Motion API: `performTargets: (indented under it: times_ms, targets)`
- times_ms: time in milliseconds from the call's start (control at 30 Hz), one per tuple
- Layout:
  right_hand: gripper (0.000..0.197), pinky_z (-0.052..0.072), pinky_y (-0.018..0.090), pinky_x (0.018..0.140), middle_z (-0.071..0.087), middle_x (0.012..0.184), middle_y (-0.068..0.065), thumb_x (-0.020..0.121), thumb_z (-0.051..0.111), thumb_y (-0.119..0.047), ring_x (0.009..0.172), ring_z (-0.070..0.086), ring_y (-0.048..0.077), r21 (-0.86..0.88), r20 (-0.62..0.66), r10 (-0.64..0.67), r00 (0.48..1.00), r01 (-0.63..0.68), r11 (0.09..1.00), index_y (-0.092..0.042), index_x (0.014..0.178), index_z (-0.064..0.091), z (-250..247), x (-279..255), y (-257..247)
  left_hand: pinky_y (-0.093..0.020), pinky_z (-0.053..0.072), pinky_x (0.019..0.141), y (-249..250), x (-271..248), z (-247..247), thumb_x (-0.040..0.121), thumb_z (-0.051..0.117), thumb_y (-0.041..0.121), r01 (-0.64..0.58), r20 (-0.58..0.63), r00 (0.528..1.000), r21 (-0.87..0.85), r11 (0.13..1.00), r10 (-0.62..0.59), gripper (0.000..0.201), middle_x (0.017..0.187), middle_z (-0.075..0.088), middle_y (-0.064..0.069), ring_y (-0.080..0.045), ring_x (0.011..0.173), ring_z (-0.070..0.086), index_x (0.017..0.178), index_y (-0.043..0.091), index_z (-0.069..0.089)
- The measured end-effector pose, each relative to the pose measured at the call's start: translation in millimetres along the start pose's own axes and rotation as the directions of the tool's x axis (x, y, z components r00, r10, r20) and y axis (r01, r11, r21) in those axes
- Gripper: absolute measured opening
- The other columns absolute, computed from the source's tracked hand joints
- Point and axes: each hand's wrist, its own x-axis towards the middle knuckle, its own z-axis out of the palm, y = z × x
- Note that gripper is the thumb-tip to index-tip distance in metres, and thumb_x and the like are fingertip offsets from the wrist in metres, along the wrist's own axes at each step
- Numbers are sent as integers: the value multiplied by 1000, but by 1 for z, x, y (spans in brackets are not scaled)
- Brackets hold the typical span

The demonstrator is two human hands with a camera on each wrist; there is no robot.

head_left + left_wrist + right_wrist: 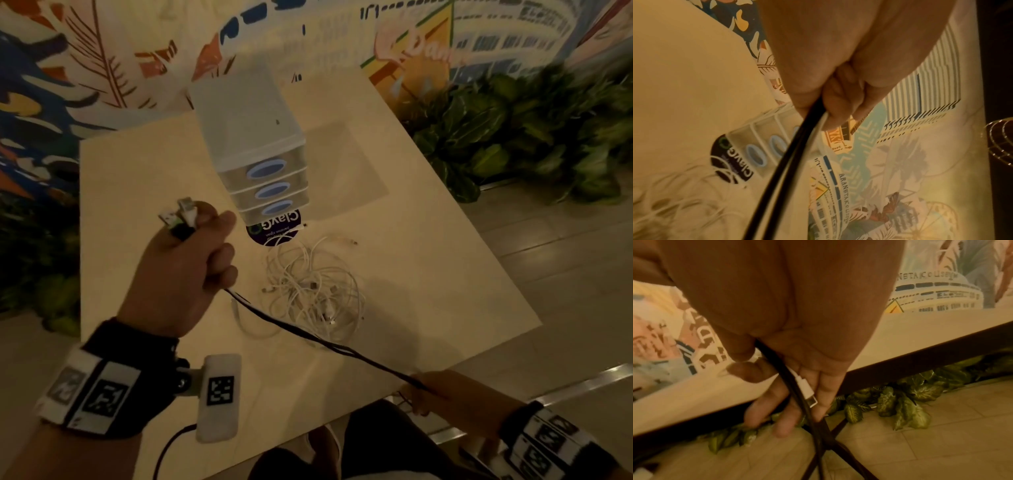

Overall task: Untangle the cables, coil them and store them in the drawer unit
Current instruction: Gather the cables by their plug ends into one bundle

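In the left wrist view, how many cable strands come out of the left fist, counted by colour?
Black strands: 2
White strand: 1
Total: 3, all gripped in the left hand.

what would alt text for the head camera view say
A left hand grips a bundle of black and white cables by their plug ends, stretched taut to the right hand at the pale table's near edge. Behind lie a tangle of thin white cables and a translucent three-drawer plastic unit, drawers closed.
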Motion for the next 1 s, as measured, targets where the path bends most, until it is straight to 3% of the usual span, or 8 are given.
performTargets:
  times_ms: [233,367,467,567,633,767,867,1000]
  targets:
    - [38,47,19,78,59,92,-15,97,31,-71,87,59,3,-195,-1,54,999,-53,979,-46,92,59,12,6,11,-33,13,50,-29,5,-4,102,46,6,96,66,993,-20,995,-94,35,70,5,-2,-17,54,6,76,24,30]
    - [81,41,21,105,50,137,-29,75,26,-98,123,51,-2,-247,26,68,997,-60,967,-51,138,47,16,6,16,-30,14,47,-41,3,-12,101,47,9,127,52,991,-63,990,-124,34,72,3,-3,-16,54,6,74,23,32]
    - [109,35,23,109,38,154,-19,68,33,-100,135,43,7,-368,35,133,990,-111,923,-39,157,25,13,0,4,-28,16,46,-50,0,-20,101,47,10,151,37,988,-90,984,-149,34,74,2,-4,-16,53,7,73,22,32]
    - [85,38,21,97,52,139,-13,78,52,-86,119,49,7,-418,37,186,982,-154,895,-36,147,45,-6,-3,-12,-29,14,46,-53,-5,-29,92,54,15,157,33,987,-110,981,-155,30,73,3,-4,-15,52,7,74,23,32]
    - [87,40,19,94,53,123,-21,68,60,-89,112,51,1,-443,64,220,973,-170,880,-37,137,53,-25,-8,-23,-28,15,45,-54,-7,-37,92,54,15,162,16,987,-113,980,-161,29,74,3,-4,-15,53,7,74,23,32]
    - [70,45,21,97,56,115,-26,67,67,-84,105,52,-5,-488,18,178,984,-147,861,-46,125,53,-66,-12,-59,-24,17,42,-60,-9,-54,103,47,8,176,-58,982,-92,980,-182,37,76,1,-7,-16,54,6,72,23,34]
    - [44,50,17,85,63,101,-27,81,61,-75,92,59,-9,-499,-117,-36,993,-27,866,-51,117,57,-97,-1,-98,-25,14,44,-65,-11,-62,103,47,6,184,-98,977,-78,980,-191,38,76,2,-7,-16,54,6,72,24,33]
    - [25,50,27,72,66,83,-16,91,54,-54,75,62,1,-442,-375,-407,833,226,868,-35,100,68,-101,34,-145,-20,19,40,-72,-13,-65,103,49,6,209,-150,965,-68,976,-217,40,71,6,-2,-12,48,11,71,24,33]
